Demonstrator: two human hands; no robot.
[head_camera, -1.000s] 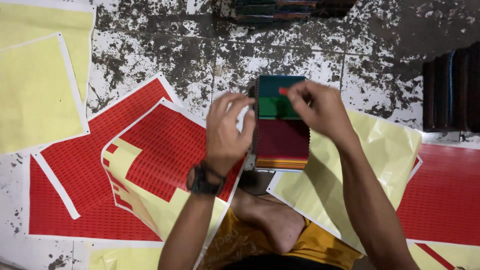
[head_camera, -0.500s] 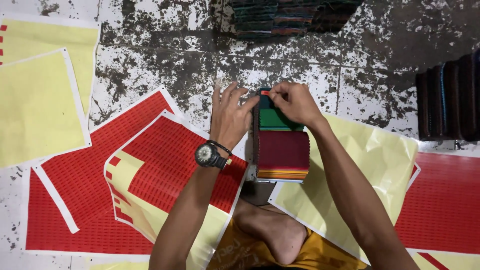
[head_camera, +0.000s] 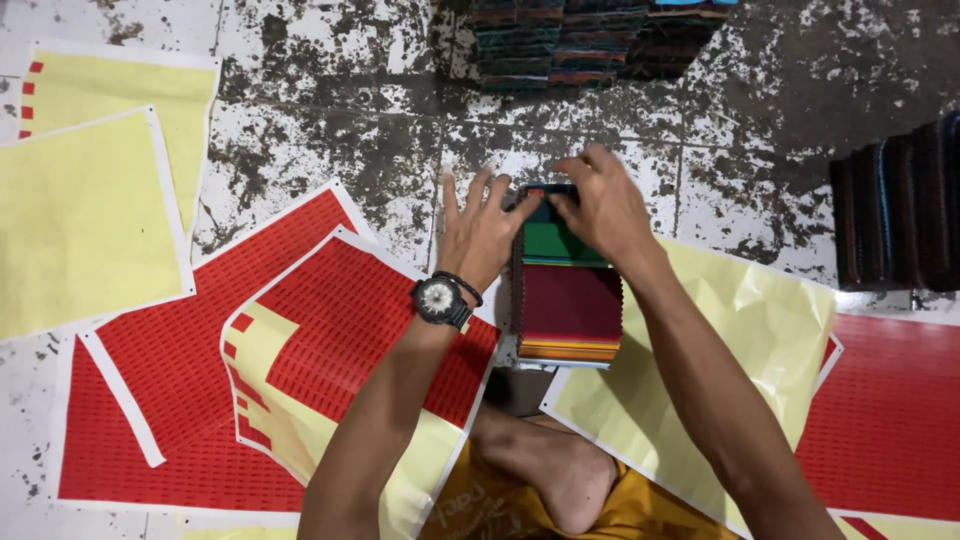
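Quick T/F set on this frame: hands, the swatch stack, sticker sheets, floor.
1. Both hands touch the far end of the swatch stack. True: the left hand and right hand meet there.
2. The wristwatch is on the right wrist. False: it is on the left wrist.
3. The stack's top swatch is yellow. False: maroon, with green beyond it.
4. A red sticker sheet lies under the left forearm. True.
5. The stack sits on a wooden table. False: it sits on a worn, speckled tiled floor.
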